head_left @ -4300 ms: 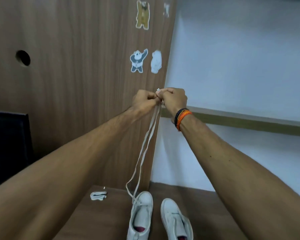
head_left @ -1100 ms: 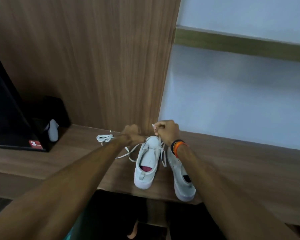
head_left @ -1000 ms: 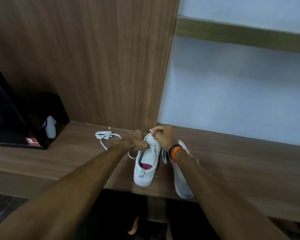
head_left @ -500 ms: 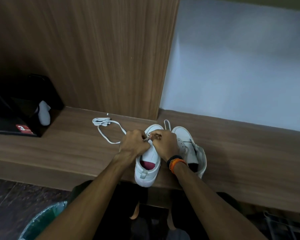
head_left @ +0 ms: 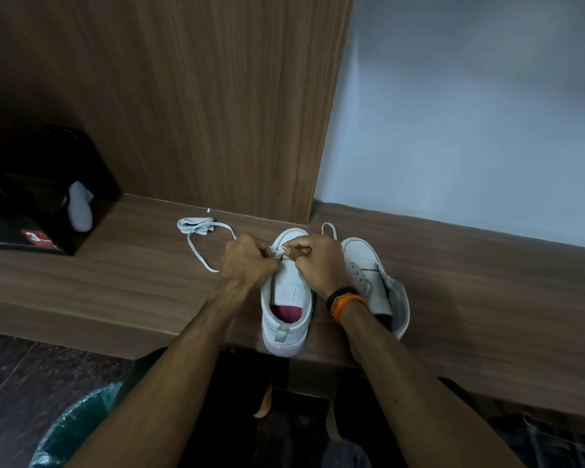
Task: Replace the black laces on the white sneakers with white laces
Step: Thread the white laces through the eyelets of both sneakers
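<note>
- Two sneakers, as I see them: the left sneaker (head_left: pixel 286 319) is white with a pink-red insole; the right sneaker (head_left: pixel 368 275) is white with a row of small dark eyelets.
- Lace (head_left: pixel 200 244): white, against brown.
- Shelf (head_left: pixel 470 298) and upright panel (head_left: pixel 200 96): brown with fine wood grain.
- Wall (head_left: pixel 470 113): plain pale bluish grey.
- Wristbands (head_left: pixel 345 300) on my right arm: one black, one orange.
- Box (head_left: pixel 31 197): black, with a red label bearing white print.
- Bin liner (head_left: pixel 75 430): translucent green.
- Floor (head_left: pixel 14 383): dark, mottled.
</note>
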